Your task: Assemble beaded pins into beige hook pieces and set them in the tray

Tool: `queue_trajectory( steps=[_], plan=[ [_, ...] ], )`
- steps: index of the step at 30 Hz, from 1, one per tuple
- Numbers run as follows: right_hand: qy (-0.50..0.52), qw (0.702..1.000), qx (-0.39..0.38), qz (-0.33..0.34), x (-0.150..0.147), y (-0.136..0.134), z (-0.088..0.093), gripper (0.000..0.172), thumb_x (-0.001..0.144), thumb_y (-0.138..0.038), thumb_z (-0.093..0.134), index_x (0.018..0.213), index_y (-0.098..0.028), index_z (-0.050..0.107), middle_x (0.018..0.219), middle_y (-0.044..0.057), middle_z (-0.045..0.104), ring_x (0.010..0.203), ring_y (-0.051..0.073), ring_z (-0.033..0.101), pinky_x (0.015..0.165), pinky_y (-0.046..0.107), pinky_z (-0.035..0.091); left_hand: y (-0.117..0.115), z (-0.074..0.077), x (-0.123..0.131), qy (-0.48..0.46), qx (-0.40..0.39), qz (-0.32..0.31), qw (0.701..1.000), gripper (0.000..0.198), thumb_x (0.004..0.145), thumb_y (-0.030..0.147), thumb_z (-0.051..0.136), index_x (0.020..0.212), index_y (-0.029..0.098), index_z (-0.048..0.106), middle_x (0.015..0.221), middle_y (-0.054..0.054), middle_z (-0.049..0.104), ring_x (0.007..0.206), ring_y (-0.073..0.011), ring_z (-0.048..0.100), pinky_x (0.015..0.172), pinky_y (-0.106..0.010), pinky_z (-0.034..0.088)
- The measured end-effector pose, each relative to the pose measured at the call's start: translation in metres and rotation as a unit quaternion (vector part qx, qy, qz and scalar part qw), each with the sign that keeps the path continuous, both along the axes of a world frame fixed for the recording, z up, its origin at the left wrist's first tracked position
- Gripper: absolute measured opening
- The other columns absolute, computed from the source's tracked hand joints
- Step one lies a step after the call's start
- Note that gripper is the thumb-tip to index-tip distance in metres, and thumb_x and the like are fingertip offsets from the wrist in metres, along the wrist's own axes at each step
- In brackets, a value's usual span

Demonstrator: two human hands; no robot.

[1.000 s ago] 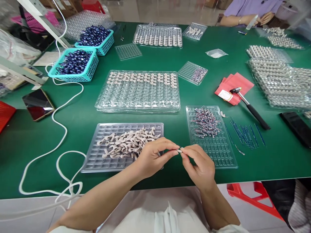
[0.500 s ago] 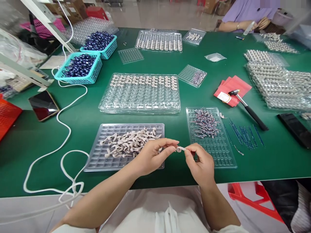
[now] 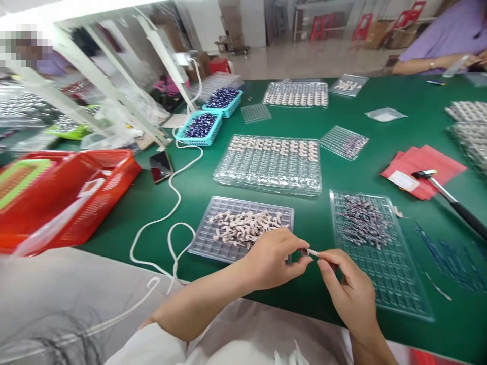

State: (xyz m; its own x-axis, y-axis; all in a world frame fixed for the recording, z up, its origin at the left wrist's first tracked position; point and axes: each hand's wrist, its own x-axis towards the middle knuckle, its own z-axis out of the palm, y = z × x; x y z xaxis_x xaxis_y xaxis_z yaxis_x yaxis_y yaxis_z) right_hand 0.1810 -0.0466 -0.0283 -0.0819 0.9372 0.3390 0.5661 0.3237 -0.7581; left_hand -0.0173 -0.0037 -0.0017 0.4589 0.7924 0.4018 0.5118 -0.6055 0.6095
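A small white earbud shell is held between both hands above the front of the table. My left hand pinches its rounded end between thumb and fingers. The fingertips of my right hand close on the tip of its stem. Beside and partly behind my left hand, a grey compartment tray carries a heap of similar white earbud shells. To the right of my right hand lies a clear tray with a pile of thin wired parts.
Stacked clear trays stand beyond my hands. Blue baskets of dark shiny parts and a phone are left, near a red basket. Red bags and a hammer lie right. A white cable winds leftward. Another person sits across.
The view has swung left, bringing the red basket into sight. The earbud shell has turned between my hands, and my left fingers now pinch around its rounded end.
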Motion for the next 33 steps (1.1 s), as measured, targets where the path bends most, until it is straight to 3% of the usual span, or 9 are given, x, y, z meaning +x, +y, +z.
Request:
queue_trajectory(
  steps=[5, 9, 12, 15, 17, 19, 23, 28, 33],
  plan=[
    [-0.022, 1.0, 0.011, 0.001, 0.007, 0.0, -0.007, 0.017, 0.095, -0.036, 0.056, 0.099, -0.023, 0.066, 0.091, 0.003, 0.069, 0.07, 0.014, 0.065, 0.063, 0.024, 0.052, 0.012, 0.023, -0.06, 0.031, -0.037, 0.13, 0.99, 0.026, 0.088, 0.032, 0.062, 0.107, 0.017, 0.071, 0.096, -0.009, 0.074, 0.091, -0.0155, 0.066, 0.081, -0.027, 0.055],
    [-0.026, 0.999, 0.025, 0.006, 0.007, 0.0, -0.009, 0.016, 0.095, -0.035, 0.056, 0.099, -0.024, 0.066, 0.094, 0.003, 0.069, 0.075, 0.015, 0.067, 0.066, 0.022, 0.054, 0.023, 0.03, -0.111, 0.117, -0.108, 0.258, 0.953, 0.035, 0.091, 0.043, 0.055, 0.113, 0.022, 0.071, 0.112, -0.01, 0.068, 0.106, -0.0202, 0.062, 0.09, -0.032, 0.054],
    [-0.025, 0.999, 0.039, 0.013, 0.005, 0.001, -0.01, 0.014, 0.095, -0.033, 0.055, 0.098, -0.024, 0.066, 0.094, 0.003, 0.069, 0.078, 0.015, 0.068, 0.067, 0.022, 0.056, 0.028, 0.026, -0.133, 0.175, -0.179, 0.26, 0.933, 0.041, 0.089, 0.05, 0.055, 0.116, 0.024, 0.071, 0.121, -0.01, 0.065, 0.115, -0.0249, 0.059, 0.094, -0.036, 0.054],
    [-0.018, 0.999, 0.046, 0.021, 0.004, 0.002, -0.01, 0.013, 0.095, -0.031, 0.055, 0.098, -0.024, 0.065, 0.093, 0.003, 0.07, 0.077, 0.015, 0.069, 0.067, 0.021, 0.056, 0.037, 0.03, -0.144, 0.234, -0.215, 0.189, 0.929, 0.047, 0.085, 0.054, 0.059, 0.118, 0.023, 0.071, 0.125, -0.01, 0.066, 0.117, -0.0265, 0.06, 0.094, -0.035, 0.054],
    [-0.014, 0.999, 0.043, 0.018, 0.004, 0.003, -0.01, 0.012, 0.095, -0.03, 0.055, 0.097, -0.023, 0.065, 0.092, 0.004, 0.07, 0.075, 0.015, 0.069, 0.065, 0.02, 0.056, 0.049, 0.039, -0.145, 0.249, -0.194, 0.159, 0.935, 0.047, 0.087, 0.054, 0.055, 0.117, 0.022, 0.071, 0.124, -0.01, 0.067, 0.116, -0.0248, 0.062, 0.092, -0.031, 0.055],
    [-0.009, 0.999, 0.037, 0.015, 0.005, 0.002, -0.009, 0.012, 0.095, -0.03, 0.055, 0.097, -0.024, 0.065, 0.091, 0.004, 0.07, 0.074, 0.015, 0.069, 0.063, 0.019, 0.056, 0.07, 0.05, -0.142, 0.245, -0.167, 0.173, 0.939, 0.047, 0.091, 0.053, 0.048, 0.117, 0.02, 0.071, 0.124, -0.009, 0.068, 0.114, -0.0235, 0.063, 0.088, -0.029, 0.055],
    [0.004, 0.999, 0.042, 0.012, 0.005, 0.002, -0.012, 0.013, 0.095, -0.031, 0.054, 0.096, -0.025, 0.065, 0.089, 0.002, 0.07, 0.073, 0.014, 0.069, 0.062, 0.018, 0.055, 0.14, 0.056, -0.12, 0.243, -0.166, 0.22, 0.93, 0.044, 0.091, 0.048, 0.049, 0.118, 0.02, 0.07, 0.123, -0.009, 0.068, 0.108, -0.023, 0.065, 0.088, -0.029, 0.055],
    [0.006, 0.998, 0.055, 0.003, 0.007, 0.004, -0.021, 0.014, 0.095, -0.031, 0.054, 0.095, -0.025, 0.065, 0.088, 0.002, 0.069, 0.075, 0.016, 0.07, 0.065, 0.021, 0.057, 0.237, 0.027, -0.082, 0.253, -0.143, 0.272, 0.917, 0.039, 0.092, 0.034, 0.054, 0.125, 0.014, 0.062, 0.131, -0.011, 0.062, 0.12, -0.0215, 0.059, 0.105, -0.04, 0.048],
    [0.014, 0.999, 0.045, 0.004, 0.006, 0.005, -0.023, 0.012, 0.096, -0.025, 0.052, 0.094, -0.023, 0.064, 0.087, 0.003, 0.068, 0.077, 0.015, 0.067, 0.068, 0.022, 0.054, 0.287, -0.001, -0.061, 0.276, -0.145, 0.307, 0.899, 0.039, 0.091, 0.042, 0.057, 0.114, 0.011, 0.064, 0.124, -0.011, 0.062, 0.118, -0.0199, 0.058, 0.106, -0.043, 0.048]
  ],
)
